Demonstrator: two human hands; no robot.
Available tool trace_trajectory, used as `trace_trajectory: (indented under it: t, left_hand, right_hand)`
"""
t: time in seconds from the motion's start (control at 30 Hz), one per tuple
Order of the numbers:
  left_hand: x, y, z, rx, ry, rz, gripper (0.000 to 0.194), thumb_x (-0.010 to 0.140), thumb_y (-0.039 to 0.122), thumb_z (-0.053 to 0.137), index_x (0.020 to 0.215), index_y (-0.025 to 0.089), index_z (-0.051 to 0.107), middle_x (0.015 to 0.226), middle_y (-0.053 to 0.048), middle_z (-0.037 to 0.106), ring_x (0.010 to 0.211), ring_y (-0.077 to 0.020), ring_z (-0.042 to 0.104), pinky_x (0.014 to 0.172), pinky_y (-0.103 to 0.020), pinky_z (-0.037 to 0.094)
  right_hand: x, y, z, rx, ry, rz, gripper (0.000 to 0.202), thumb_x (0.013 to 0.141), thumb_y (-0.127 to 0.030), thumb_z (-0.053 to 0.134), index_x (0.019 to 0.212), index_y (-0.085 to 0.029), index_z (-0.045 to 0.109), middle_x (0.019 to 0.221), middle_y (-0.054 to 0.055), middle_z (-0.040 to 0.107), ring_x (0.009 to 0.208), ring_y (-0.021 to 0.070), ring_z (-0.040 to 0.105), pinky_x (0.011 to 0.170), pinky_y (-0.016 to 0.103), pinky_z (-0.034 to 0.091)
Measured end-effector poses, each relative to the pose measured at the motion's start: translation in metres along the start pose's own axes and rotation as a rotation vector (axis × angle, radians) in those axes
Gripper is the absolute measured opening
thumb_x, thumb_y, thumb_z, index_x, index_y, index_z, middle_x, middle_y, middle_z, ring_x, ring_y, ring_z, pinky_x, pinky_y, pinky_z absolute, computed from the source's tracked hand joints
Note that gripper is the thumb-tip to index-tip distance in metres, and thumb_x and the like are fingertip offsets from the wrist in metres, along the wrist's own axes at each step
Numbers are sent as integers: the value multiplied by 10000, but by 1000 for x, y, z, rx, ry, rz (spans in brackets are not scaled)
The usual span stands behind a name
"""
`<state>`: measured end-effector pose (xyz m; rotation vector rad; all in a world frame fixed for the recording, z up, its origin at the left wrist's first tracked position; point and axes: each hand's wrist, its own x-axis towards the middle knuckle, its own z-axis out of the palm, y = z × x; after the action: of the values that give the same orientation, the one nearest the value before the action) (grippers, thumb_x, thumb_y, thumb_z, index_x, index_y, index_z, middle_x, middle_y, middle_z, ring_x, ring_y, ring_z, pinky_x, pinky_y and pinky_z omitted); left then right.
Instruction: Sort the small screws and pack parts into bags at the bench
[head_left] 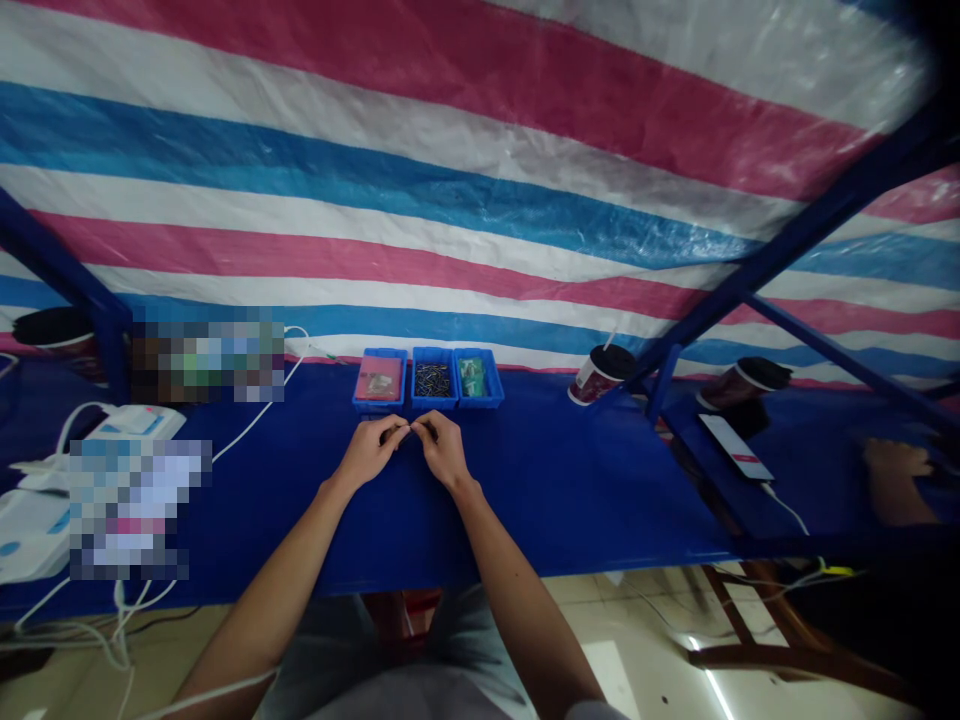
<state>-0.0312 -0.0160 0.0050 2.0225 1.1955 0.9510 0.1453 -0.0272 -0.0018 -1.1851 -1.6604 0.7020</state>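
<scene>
My left hand (366, 450) and my right hand (444, 448) meet above the blue table (547, 480), their fingertips pinched together and almost touching. Whatever they pinch is too small to make out. Just beyond them stand three small blue bins side by side. The left bin (355, 397) has a pink card and a small clear packet in it. Many dark metal pieces, like screws or nails, fill the middle bin (434, 404). In the right bin (480, 403) lie green packets.
A lidded cup (602, 373) with a straw stands right of the bins by a blue frame post. Power strips (37, 525) and white cables crowd the left. Farther right are another cup (742, 382), a phone (735, 447) and another person's hand (896, 458). A striped sheet (450, 215) hangs behind.
</scene>
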Motion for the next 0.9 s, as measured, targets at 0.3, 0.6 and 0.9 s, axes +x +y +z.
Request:
trace_trajectory:
  t: [0.3, 0.6, 0.9]
  left_hand:
    - [0, 1, -1, 11, 0, 9, 338, 962, 433, 495, 868, 162, 674, 603, 23, 578, 541, -117, 490, 582, -231, 366]
    - [-1, -1, 1, 27, 15, 12, 346, 960, 433, 486, 905, 164, 696, 597, 22, 576, 543, -119, 491, 582, -234, 365]
    - [0, 1, 0, 18, 23, 2, 317, 950, 419, 529, 872, 161, 695, 584, 35, 558, 534, -106, 470, 577, -226, 353]
  right_hand:
    - [0, -2, -3, 33, 2, 9, 244, 952, -387, 557, 922, -201, 712, 819, 39, 669, 674, 159, 557, 647, 278, 414]
    - [1, -4, -3, 54, -29, -4, 173, 921, -321, 582, 924, -217, 721, 881, 47, 676, 730, 172, 579, 686, 287, 441]
    - [1, 2, 0, 16, 7, 20, 261, 947, -385, 555, 798, -205, 670, 741, 24, 615, 672, 162, 534, 644, 271, 401]
